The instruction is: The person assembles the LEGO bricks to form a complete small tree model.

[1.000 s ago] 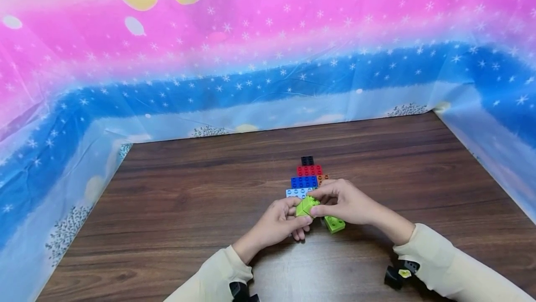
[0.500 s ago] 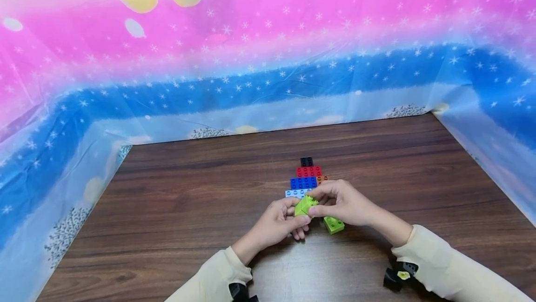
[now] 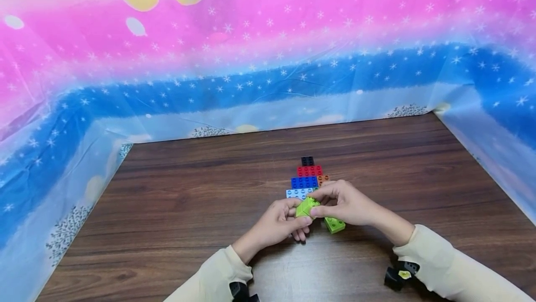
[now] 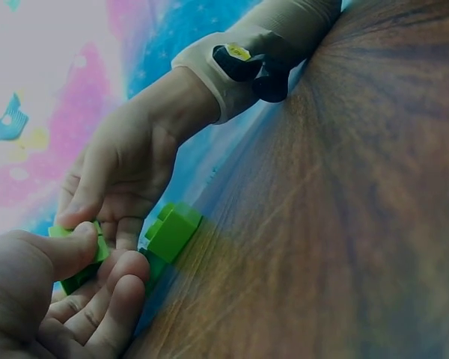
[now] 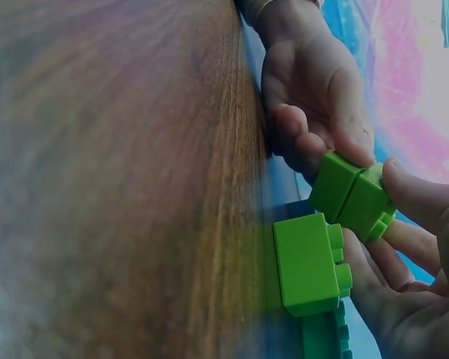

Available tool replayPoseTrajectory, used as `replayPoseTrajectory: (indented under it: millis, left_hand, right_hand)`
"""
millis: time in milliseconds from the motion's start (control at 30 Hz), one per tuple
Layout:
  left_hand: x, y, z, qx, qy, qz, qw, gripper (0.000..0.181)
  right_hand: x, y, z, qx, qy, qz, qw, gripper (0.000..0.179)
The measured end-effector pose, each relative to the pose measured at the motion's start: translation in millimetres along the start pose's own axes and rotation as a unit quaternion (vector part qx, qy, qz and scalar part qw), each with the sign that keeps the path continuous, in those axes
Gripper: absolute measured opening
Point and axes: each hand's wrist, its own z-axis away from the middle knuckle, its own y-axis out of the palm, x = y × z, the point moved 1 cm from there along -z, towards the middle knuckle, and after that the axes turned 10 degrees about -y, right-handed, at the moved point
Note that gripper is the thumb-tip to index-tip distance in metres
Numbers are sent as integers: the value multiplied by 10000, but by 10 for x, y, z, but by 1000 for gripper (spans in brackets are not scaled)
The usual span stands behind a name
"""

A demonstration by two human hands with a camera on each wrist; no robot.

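Observation:
In the head view both hands meet over the near end of a row of toy building bricks. Between them are two lime green bricks [image 3: 306, 207], pressed against each other with a seam showing in the right wrist view. My left hand [image 3: 276, 223] pinches one with thumb and fingers; my right hand [image 3: 349, 203] grips the other, whose studs [image 5: 382, 226] face away from the seam. Just below the right hand, another lime green brick [image 3: 335, 225] rests at the table, studs up. Under it a darker green brick [image 5: 320, 336] shows in the right wrist view.
Beyond the hands, a black brick [image 3: 307, 160], a red brick [image 3: 309, 171], a blue brick [image 3: 304, 182] and a light blue brick [image 3: 294, 193] lie in line, an orange brick [image 3: 324, 178] beside them. The brown wooden table [image 3: 188, 218] is enclosed by a printed cloth [image 3: 259, 74].

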Motion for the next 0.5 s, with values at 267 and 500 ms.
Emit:
replayPoseTrajectory:
  millis: [267, 500]
  left_hand:
    - [-9, 10, 14, -124, -67, 215, 9997, 19]
    - [-16, 9, 12, 10, -42, 103, 9999, 18]
  right_hand:
    - [4, 16, -12, -183, -25, -106, 9998, 31]
    - [17, 32, -3, -206, 76, -10, 9998, 33]
